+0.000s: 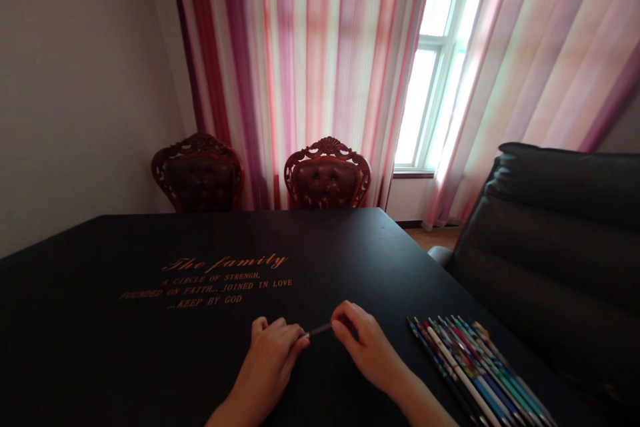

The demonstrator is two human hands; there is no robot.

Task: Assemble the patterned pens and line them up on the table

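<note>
One slim rod [320, 329]; left hand [274, 351] curled, right hand [367, 345] arched, each pinching an end.

Stick [321, 329] partly hidden, armchair [565, 233] cut off

Left hand [274, 351], right hand [367, 345] hold thin rod [321, 329]; pens [479, 369] nearby

The left hand [273, 355] and right hand [369, 345] pinch, slightly apart, fingers [346, 311] curled.
</note>
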